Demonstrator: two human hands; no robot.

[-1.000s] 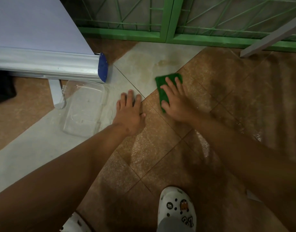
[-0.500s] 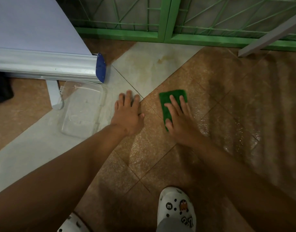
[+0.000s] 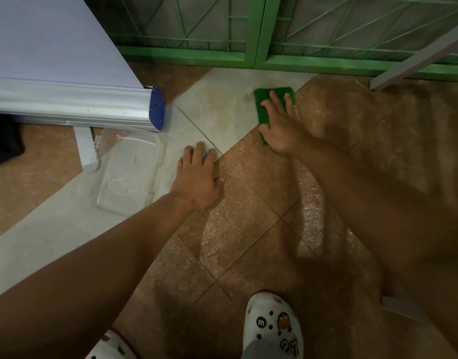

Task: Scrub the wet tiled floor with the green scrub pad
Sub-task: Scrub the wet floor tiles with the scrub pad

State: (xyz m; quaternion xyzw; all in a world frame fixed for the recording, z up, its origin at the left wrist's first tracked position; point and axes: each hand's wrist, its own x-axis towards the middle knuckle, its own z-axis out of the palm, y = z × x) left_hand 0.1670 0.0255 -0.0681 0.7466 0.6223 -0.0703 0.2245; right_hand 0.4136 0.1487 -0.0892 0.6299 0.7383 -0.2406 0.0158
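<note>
Right hand (image 3: 281, 130) presses green scrub pad (image 3: 264, 99) flat on wet floor (image 3: 248, 203)

The brown floor tiles (image 3: 238, 224) look speckled and grainy, with a wet sheen glinting by the right arm; the pale grey tile (image 3: 222, 112) is smoother and duller, faintly stained. The green scrub pad (image 3: 265, 95) looks coarse and fibrous, matt. The container (image 3: 130, 174) on the floor is clear, thin plastic, scuffed. The banner base (image 3: 72, 107) is ribbed, brushed-looking metal with a glossy blue plastic end cap (image 3: 156, 107). The gate (image 3: 253, 32) is green-painted metal. The white clog (image 3: 271, 325) is rubbery with glossy charms
</note>
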